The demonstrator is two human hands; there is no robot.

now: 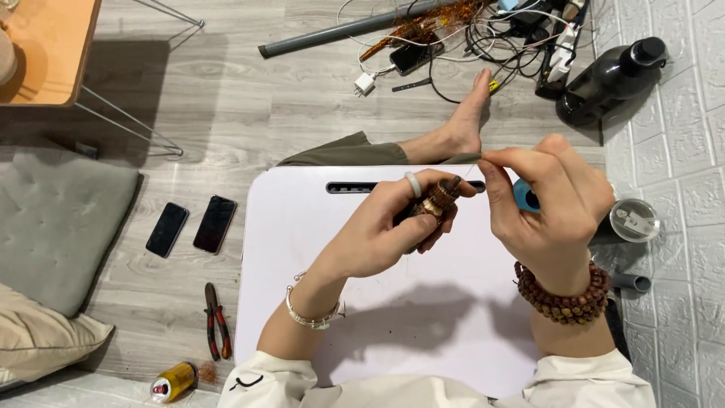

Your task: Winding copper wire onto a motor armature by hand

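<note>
Over a white lap table (302,249), the left hand (385,227) is curled around a small spool of copper-coloured wire (436,202), fingers and thumb wrapped about it so that it sits tilted above the table's far half, just below the dark slot in the tabletop. The right hand (551,204) is just beside it, thumb and forefinger pressed together on a fine strand of wire (474,168) that runs from the spool up to the pinch (the strand is thin and hard to follow). A blue round object (524,195) shows behind the right hand's fingers, mostly hidden. The left hand wears a pale ring and a silver bangle; a brown bead bracelet (565,298) circles the right wrist. On the wooden floor left of the table lie two dark phones (191,227), red-handled pliers (217,321) and a yellow can (174,381). A bare foot (464,121) rests beyond the table, near a tangle of cables (483,38).
</note>
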